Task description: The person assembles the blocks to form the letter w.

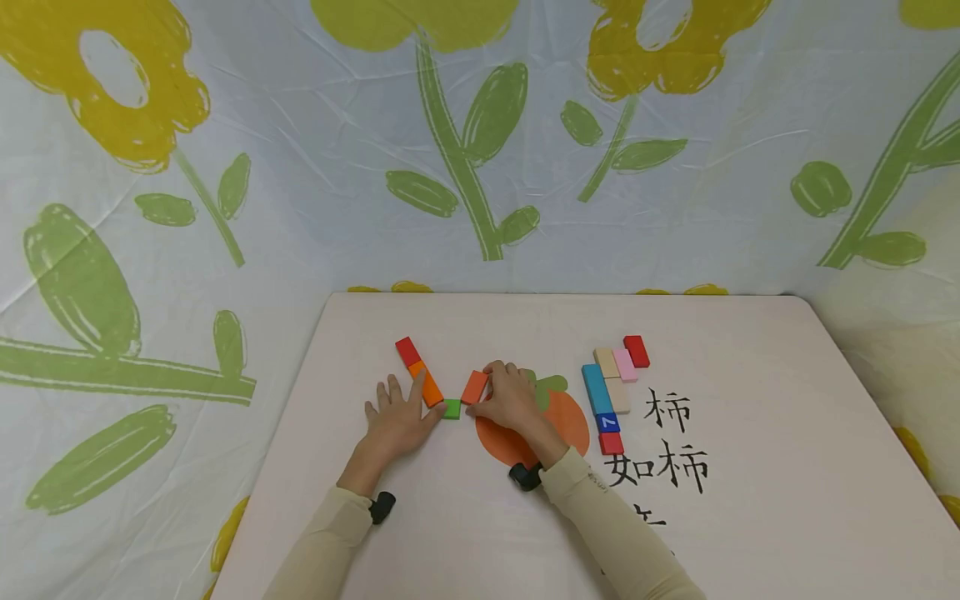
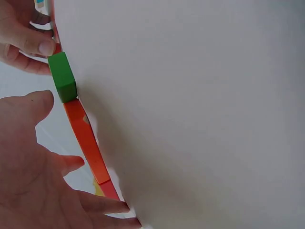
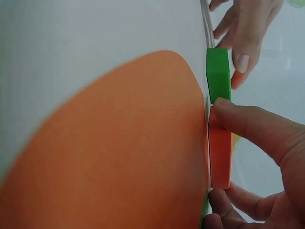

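On the table, a red block [image 1: 408,351], an orange block [image 1: 426,384] and a small green block [image 1: 452,409] form a slanting row. My right hand [image 1: 512,400] pinches an orange-red block [image 1: 475,387] between thumb and fingers, just right of the green one. In the right wrist view the thumb lies against the near end of this orange-red block [image 3: 220,157]. My left hand [image 1: 400,425] is spread beside the row, its thumb close to the green block [image 2: 62,76]. Whether that thumb touches it, I cannot tell. In the left wrist view the fingers are straight and apart.
A printed orange persimmon [image 1: 567,421] lies under my right wrist. To the right stand several blocks: blue [image 1: 597,389], dark blue with a 7 [image 1: 608,422], red [image 1: 611,443], tan [image 1: 606,363], pink [image 1: 625,365] and another red block [image 1: 637,351]. Black characters [image 1: 667,410] are printed beside them.
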Demonstrator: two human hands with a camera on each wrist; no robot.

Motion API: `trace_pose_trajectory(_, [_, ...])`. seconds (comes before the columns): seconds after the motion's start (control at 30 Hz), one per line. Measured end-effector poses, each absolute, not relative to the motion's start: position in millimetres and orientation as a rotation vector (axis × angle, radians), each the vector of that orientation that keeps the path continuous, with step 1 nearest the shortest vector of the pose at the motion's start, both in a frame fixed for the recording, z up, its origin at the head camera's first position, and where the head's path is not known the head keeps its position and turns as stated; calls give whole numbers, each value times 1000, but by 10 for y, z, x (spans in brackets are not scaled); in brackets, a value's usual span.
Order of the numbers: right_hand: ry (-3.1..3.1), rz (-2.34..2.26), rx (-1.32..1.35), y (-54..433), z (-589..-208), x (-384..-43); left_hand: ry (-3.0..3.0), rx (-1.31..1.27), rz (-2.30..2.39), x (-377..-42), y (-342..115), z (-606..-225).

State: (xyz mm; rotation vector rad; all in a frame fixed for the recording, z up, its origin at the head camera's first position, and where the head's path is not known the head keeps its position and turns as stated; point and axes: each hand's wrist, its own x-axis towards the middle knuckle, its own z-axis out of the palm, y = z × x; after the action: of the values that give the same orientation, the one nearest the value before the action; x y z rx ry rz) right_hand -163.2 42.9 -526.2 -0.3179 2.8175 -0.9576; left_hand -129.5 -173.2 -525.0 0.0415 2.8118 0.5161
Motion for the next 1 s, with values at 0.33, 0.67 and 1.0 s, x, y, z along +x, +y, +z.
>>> trace_pose_trajectory(0.33, [2660,-1338,-410,786,-5189,-1557,2977,340,463,-1330,-1746,-5222])
trace_pose_trajectory(0.67, [2601,-1456,-468,1413,-5014,-1390,2946,743,340,-1473,-1737,-5192])
trace_pose_trajectory(1.0, [2700,-1441,-463,1908,-4937,-1275,2852,787,277,-1551,-1707,-5256])
